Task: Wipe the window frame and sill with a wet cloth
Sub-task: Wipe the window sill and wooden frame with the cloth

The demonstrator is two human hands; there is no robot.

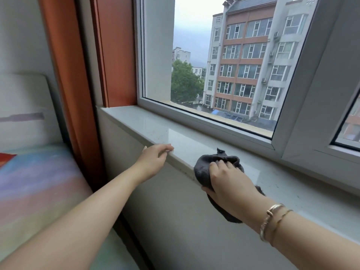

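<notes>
A dark grey cloth (pixel 210 165) lies bunched over the front edge of the pale stone window sill (pixel 148 123), part of it hanging down below the edge. My right hand (pixel 229 182) grips the cloth from above, fingers curled over it and thumb under the sill's edge. My left hand (pixel 155 158) rests on the sill's front edge further left, fingertips curled lightly on the stone and holding nothing. The white window frame (pixel 204 118) runs along the back of the sill, with a thick white mullion (pixel 303 90) at the right.
An orange-brown wooden jamb (pixel 116 55) and an orange curtain (pixel 72 94) stand left of the window. A bed with a pastel cover (pixel 39 184) lies at the lower left, close to the wall below the sill. Dark specks dot the sill at the right.
</notes>
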